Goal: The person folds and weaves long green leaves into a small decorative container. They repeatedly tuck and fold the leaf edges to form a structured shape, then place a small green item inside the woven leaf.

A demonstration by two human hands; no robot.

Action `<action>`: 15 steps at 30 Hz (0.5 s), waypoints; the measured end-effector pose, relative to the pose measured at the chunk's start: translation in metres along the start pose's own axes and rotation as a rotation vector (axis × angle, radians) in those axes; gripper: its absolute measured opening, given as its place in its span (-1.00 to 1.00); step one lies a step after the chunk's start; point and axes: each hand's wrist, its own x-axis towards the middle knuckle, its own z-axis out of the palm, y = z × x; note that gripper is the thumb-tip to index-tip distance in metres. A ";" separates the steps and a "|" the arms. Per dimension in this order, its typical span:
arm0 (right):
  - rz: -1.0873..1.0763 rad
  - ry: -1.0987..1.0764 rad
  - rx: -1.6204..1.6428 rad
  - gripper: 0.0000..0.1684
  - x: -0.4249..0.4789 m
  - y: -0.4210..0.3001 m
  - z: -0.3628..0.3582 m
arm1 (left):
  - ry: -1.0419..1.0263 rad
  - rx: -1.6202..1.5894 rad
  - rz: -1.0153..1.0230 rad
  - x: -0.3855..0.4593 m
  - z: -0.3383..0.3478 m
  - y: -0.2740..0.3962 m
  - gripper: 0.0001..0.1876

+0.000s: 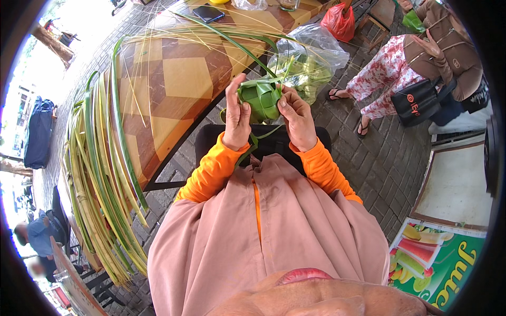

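A woven green palm-leaf pouch [261,98] is held up between my two hands, with loose leaf ends trailing from it. My left hand [238,114] has its thumb against the pouch's left side, its fingers raised. My right hand [295,114] pinches the pouch's right edge between thumb and fingers. Just behind the pouch, a clear plastic bag [312,75] holds several pale green woven pieces. Long green and yellowish palm-leaf strips [99,170] hang over the table's left end. Thin leaf ribs [178,33] lie across the tabletop.
The patterned table [185,75] spans the left and front, bearing a phone [208,13] and a glass [288,4]. A red plastic bag [338,23] is beyond it at right. Another person [431,55] stands on the brick paving to the right, near a wooden stool [373,29].
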 end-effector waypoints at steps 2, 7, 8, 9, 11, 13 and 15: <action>0.002 0.022 -0.005 -0.77 0.002 0.002 -0.002 | 0.048 0.194 0.092 0.002 0.000 0.003 -0.33; -0.050 0.015 -0.130 -0.78 0.005 0.008 -0.007 | -0.195 0.753 0.195 -0.002 0.017 0.037 -0.20; 0.059 -0.001 0.049 -0.78 0.004 0.005 -0.007 | -0.194 0.759 0.173 -0.004 0.016 0.031 -0.20; 0.167 -0.016 0.229 -0.77 0.004 -0.004 -0.004 | -0.195 0.764 0.154 -0.005 0.016 0.026 -0.19; 0.269 -0.063 0.452 -0.76 0.002 -0.006 -0.008 | -0.189 0.656 0.112 -0.005 0.010 0.022 -0.19; 0.256 -0.130 0.537 -0.73 0.002 -0.001 -0.015 | -0.211 0.640 0.140 -0.003 0.008 0.024 -0.21; 0.168 -0.169 0.435 -0.72 0.005 0.001 -0.015 | -0.133 0.600 0.146 -0.001 0.008 0.022 -0.23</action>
